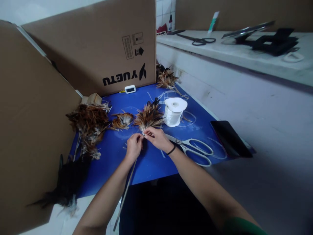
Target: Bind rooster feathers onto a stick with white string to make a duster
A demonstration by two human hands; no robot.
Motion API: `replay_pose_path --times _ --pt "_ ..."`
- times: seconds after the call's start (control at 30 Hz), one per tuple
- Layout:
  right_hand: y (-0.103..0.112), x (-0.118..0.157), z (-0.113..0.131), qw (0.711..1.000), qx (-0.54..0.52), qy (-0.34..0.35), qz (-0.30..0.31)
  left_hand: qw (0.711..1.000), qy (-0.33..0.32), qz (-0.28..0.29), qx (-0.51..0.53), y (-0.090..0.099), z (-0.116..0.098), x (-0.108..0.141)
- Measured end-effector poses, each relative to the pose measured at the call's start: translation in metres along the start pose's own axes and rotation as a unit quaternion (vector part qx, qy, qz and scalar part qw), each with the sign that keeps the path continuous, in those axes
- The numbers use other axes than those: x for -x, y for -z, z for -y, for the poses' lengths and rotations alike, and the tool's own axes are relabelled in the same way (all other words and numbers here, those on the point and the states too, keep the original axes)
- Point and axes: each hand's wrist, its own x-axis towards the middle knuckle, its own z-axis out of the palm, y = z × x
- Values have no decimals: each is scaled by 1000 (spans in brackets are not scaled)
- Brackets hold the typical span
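A feather duster [150, 115] with brown and black plumes lies in front of me, its feathers pointing away. My left hand [134, 144] is closed around it just below the plumes, and its thin stick [125, 195] runs down past the table edge. My right hand [158, 138], with a black band at the wrist, pinches the white base of the feathers, fingertips close to the left ones. What lies between the fingertips is too small to make out. Beside the plumes stands a spool of clear plastic strip [173, 112]. Large scissors [193, 147] lie right of my right hand.
Loose brown feathers [90, 120], a small bunch [122, 120] and black feathers [70, 176] are on the left. A white timer [130, 89] sits by the cardboard box [90, 45]. A phone [231, 138] lies at the right edge; a ledge [220, 49] holds black scissors [199, 41].
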Motion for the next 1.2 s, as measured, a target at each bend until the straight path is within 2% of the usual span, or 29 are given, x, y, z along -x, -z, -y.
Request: replay_pose_path --times 0.33,0.6,0.73,0.9,1.0,1.1,1.2 --pt "3 4 10 988 129 84 -16 995 -63 -7 -74 -1 -1 0" --pt "0 6 11 978 181 88 -44 994 -73 7 -81 -4 0 0" --pt "-3 5 10 978 186 74 -53 984 -121 14 -131 -5 8 2" --pt "-7 6 11 977 191 82 -55 974 -144 12 -173 -4 7 3" --pt "-4 4 12 983 161 76 -53 976 -151 -2 -159 -3 3 2" --pt "2 0 10 990 113 69 -50 984 -132 -5 -119 -2 3 1" --pt "5 -3 3 988 122 96 -1 990 -112 -2 -89 -1 5 1"
